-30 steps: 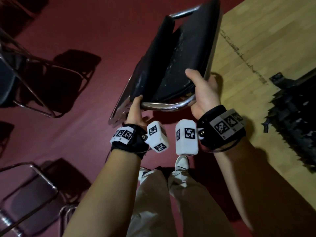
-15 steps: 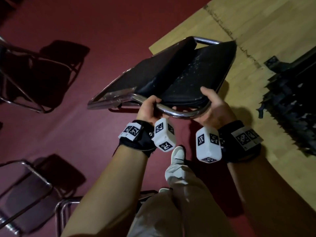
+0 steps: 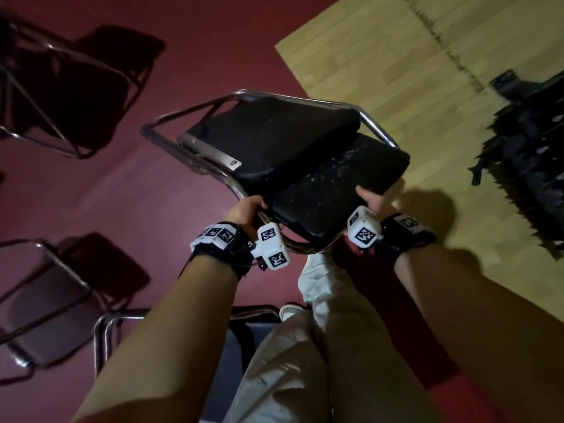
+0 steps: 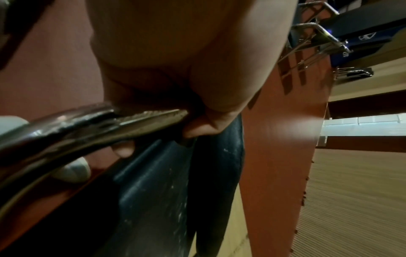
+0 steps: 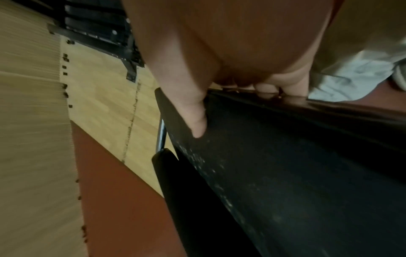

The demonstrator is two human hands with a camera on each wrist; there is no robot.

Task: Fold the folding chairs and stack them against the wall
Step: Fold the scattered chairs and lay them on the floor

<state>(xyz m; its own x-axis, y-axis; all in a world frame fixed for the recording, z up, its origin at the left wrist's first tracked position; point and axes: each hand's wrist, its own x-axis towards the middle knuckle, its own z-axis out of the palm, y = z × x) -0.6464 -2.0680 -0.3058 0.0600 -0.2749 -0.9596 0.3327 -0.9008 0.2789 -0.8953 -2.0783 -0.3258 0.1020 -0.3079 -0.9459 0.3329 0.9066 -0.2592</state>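
Observation:
I carry a folded chair (image 3: pixel 293 154) with black pads and a chrome tube frame, tilted nearly flat in front of me above the floor. My left hand (image 3: pixel 247 209) grips the chrome tube (image 4: pixel 92 121) at the chair's near left corner, fingers curled round it. My right hand (image 3: pixel 370 199) holds the near right edge of the black seat pad (image 5: pixel 285 165), thumb lying on top and fingers curled under the edge. The fingers beneath the pad are mostly hidden.
Unfolded chairs stand on the red floor at the far left (image 3: pixel 61 96), the near left (image 3: pixel 45 300) and just beside my legs (image 3: pixel 128 328). A wooden floor section (image 3: pixel 412 71) lies to the right, with a dark black heap (image 3: pixel 531 148) at its right edge.
The chair has swung from nearly upright down to almost flat, its far end turning left. The view has shifted so more wooden floor shows; both hands keep their hold.

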